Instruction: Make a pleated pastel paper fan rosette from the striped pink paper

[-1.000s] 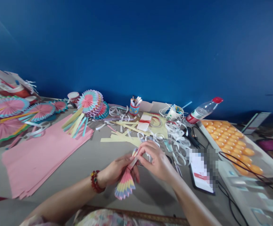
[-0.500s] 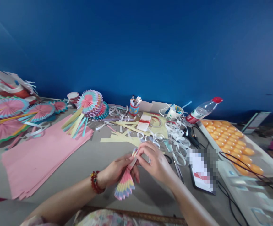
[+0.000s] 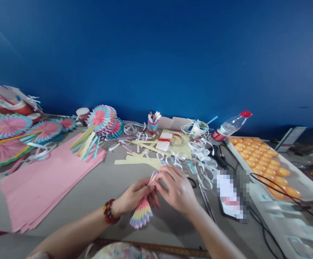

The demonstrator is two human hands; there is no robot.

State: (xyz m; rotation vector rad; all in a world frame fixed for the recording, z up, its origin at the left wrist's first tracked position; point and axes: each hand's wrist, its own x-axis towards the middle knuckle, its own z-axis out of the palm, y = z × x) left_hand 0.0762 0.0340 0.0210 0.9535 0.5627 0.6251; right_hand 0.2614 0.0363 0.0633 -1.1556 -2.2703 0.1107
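Observation:
A pleated paper fan (image 3: 141,215) in rainbow stripes fans out low in front of me, over the grey table (image 3: 107,180). My left hand (image 3: 133,195), with a red bead bracelet at the wrist, pinches the folded middle of the fan. My right hand (image 3: 176,189) is closed on the fan's upper end, fingers curled over it right beside the left thumb. What else the right fingers hold is hidden.
A stack of pink paper sheets (image 3: 45,176) lies at left, with finished paper fans (image 3: 102,118) behind. Yellow strips (image 3: 142,158), white paper curls (image 3: 199,158), scissors (image 3: 205,201), a phone (image 3: 230,196), a water bottle (image 3: 230,126) and a tray of orange balls (image 3: 261,158) crowd the right.
Both hands have sunk slightly lower and closer together on the fan; the right hand has turned more over the fan's top. The view shifted a little.

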